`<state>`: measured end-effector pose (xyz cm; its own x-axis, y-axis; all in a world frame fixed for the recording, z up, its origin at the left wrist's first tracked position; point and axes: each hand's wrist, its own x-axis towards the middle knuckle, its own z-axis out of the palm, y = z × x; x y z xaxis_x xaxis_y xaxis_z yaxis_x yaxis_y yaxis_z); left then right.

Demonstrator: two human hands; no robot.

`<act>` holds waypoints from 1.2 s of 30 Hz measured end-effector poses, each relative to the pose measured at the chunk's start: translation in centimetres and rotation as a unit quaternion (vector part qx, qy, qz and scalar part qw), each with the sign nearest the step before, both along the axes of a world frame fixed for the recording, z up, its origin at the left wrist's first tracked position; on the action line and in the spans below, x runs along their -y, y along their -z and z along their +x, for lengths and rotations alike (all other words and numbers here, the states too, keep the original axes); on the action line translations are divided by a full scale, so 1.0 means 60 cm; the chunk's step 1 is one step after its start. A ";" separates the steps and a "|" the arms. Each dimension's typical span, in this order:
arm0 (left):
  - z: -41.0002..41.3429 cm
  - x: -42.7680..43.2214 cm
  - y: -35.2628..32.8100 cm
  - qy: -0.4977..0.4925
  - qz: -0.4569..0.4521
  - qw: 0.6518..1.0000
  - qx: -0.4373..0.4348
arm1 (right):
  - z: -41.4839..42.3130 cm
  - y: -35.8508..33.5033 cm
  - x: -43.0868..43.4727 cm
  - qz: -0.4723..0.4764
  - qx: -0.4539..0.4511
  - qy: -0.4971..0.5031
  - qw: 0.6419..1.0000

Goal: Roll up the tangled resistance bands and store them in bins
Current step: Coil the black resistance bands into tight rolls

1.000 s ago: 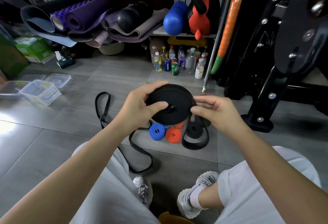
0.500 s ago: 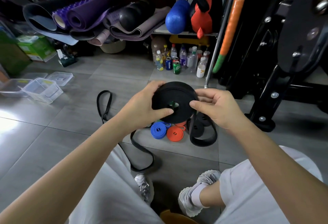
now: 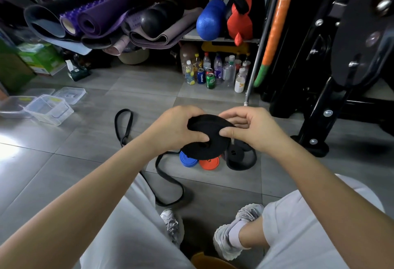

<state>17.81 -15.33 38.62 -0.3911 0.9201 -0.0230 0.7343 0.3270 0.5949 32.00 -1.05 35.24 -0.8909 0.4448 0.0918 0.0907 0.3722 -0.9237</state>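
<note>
Both hands hold a rolled black resistance band (image 3: 205, 138) above the floor. My left hand (image 3: 173, 129) grips its left side, thumb near the centre hole. My right hand (image 3: 252, 128) pinches its right edge, thumb on the face. A tail of this band hangs behind the roll to a loose loop (image 3: 241, 164) on the floor. Under the roll lie a rolled blue band (image 3: 187, 160), a rolled orange band (image 3: 210, 163) and a small rolled black band (image 3: 234, 151). A long loose black band (image 3: 125, 125) trails across the tiles. Clear plastic bins (image 3: 49, 109) stand at the left.
A black gym machine base (image 3: 313, 142) stands at the right. Several bottles and cans (image 3: 213, 72) sit under a shelf behind, beside a leaning metal pole (image 3: 255, 64). Rolled yoga mats (image 3: 96, 21) pile up at the back left. My shoes (image 3: 232, 236) and knees fill the foreground.
The roll has tipped from nearly upright to lying flatter in my hands and sits a little lower. The hanging tail has grown shorter as more band wound on.
</note>
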 end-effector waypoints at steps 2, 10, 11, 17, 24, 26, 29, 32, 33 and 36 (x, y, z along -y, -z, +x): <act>-0.007 0.006 0.013 -0.036 0.051 0.995 0.080 | 0.006 0.010 -0.004 -0.010 -0.007 0.016 1.000; 0.001 0.014 0.034 -0.108 0.200 0.942 0.249 | 0.008 0.027 0.001 -0.081 -0.081 0.062 0.991; 0.002 0.015 0.039 -0.121 0.209 0.933 0.268 | 0.008 0.028 0.004 -0.079 -0.093 0.072 0.990; 0.014 0.015 0.066 -0.193 0.266 0.862 0.386 | 0.005 0.047 0.029 0.009 -0.116 0.127 0.985; 0.036 0.004 0.086 -0.220 0.318 0.782 0.488 | -0.016 0.067 0.062 -0.089 -0.166 0.129 0.974; 0.038 0.003 0.092 -0.219 0.310 0.781 0.495 | -0.020 0.070 0.061 -0.096 -0.167 0.157 0.969; 0.032 0.006 0.095 -0.216 0.264 0.819 0.461 | -0.021 0.072 0.050 -0.102 -0.150 0.164 0.970; 0.015 0.010 0.085 -0.187 0.207 0.927 0.250 | -0.016 0.069 0.040 -0.081 -0.121 0.133 0.980; 0.009 0.012 0.079 -0.152 0.192 0.955 0.168 | -0.015 0.068 0.036 -0.068 -0.104 0.116 0.985; 0.002 0.013 0.056 0.033 0.101 0.987 -0.122 | -0.017 0.062 0.027 -0.037 -0.060 0.055 0.996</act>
